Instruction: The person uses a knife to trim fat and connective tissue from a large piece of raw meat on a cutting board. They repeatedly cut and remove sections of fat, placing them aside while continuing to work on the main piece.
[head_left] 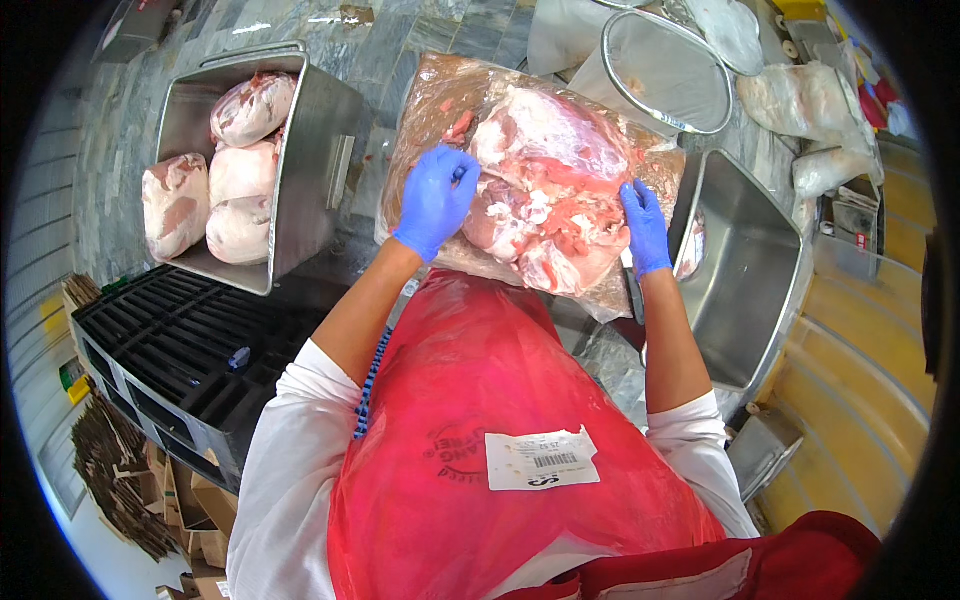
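A large piece of raw pink meat (545,185) lies on a clear plastic sheet (430,100) over the grey stone worktop. My left hand (435,200), in a blue glove, rests on the meat's left side with fingers curled at its edge. On the right side of the meat my right hand (645,225), also blue-gloved, presses flat with its fingers stretched. I cannot tell whether either hand holds a tool. A red plastic apron (480,430) covers my front.
A steel tub (300,150) at the left holds several wrapped pieces of meat (235,165). Another steel tub (745,270) stands at the right. A round steel strainer (665,70) and plastic bags (800,100) lie behind. A black plastic pallet (170,350) sits lower left.
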